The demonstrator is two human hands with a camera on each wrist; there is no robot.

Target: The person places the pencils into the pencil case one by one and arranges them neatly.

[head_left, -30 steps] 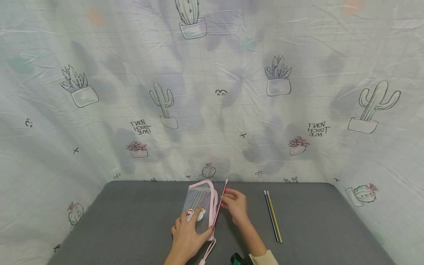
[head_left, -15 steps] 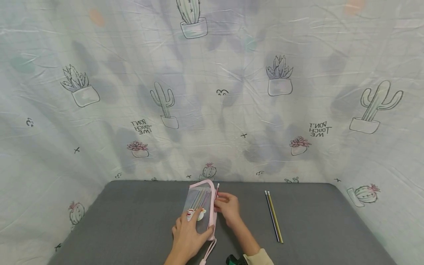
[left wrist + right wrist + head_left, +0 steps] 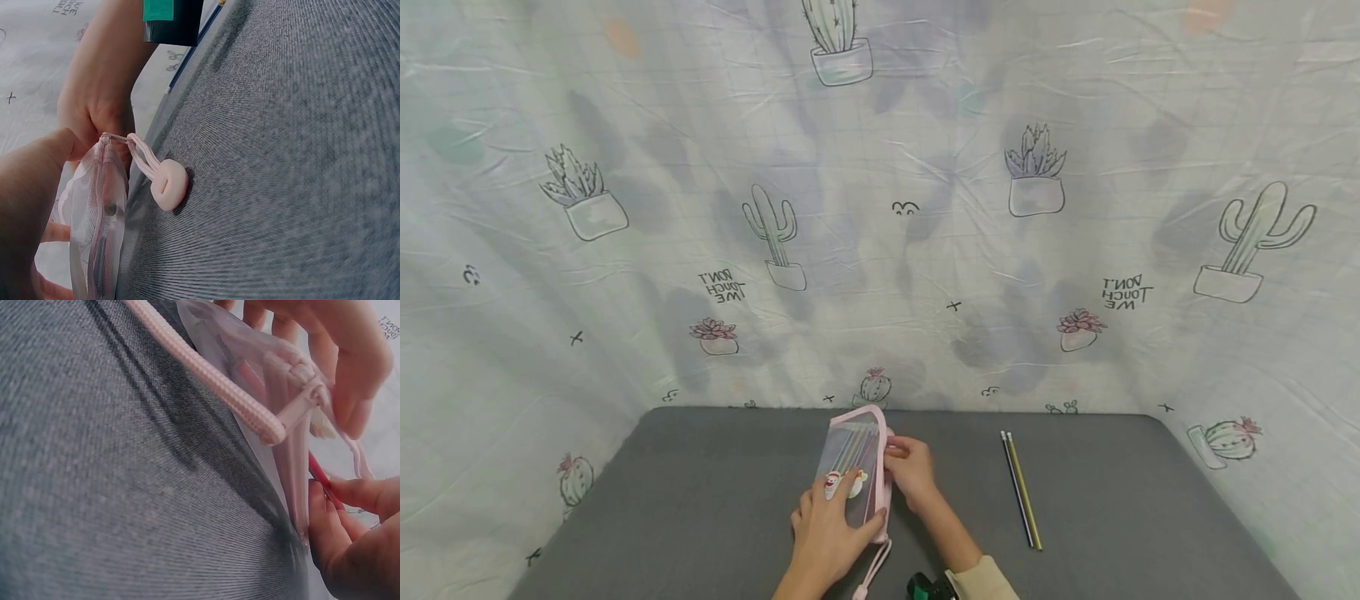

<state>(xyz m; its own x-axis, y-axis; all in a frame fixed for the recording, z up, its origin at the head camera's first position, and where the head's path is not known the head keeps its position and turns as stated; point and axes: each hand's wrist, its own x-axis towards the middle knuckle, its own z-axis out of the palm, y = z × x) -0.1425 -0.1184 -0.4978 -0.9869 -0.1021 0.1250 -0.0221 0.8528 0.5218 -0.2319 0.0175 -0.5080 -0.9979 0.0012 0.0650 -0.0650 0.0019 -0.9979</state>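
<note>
A clear pencil case (image 3: 881, 458) with pink edging lies on the grey table, several pencils showing through its upper side. My left hand (image 3: 826, 533) grips the case, fingers spread over its face and thumb at the zip edge. On the right side of the case, my right hand (image 3: 913, 473) pinches a red pencil (image 3: 320, 470) between thumb and fingers. Part of that pencil shows through the clear wall in the right wrist view, inside the case opening. A pink cord strap (image 3: 206, 372) hangs from the zip pull.
A dark pencil (image 3: 1017, 492) and a yellow pencil (image 3: 1026, 492) lie side by side on the grey table (image 3: 700, 500), right of my right hand. A cactus-print cloth (image 3: 880, 250) hangs behind the table. The strap's pink end (image 3: 170, 185) rests on the table.
My right hand has moved left to the case, bringing the red pencil from beside it into the opening. My left hand stays on the case.
</note>
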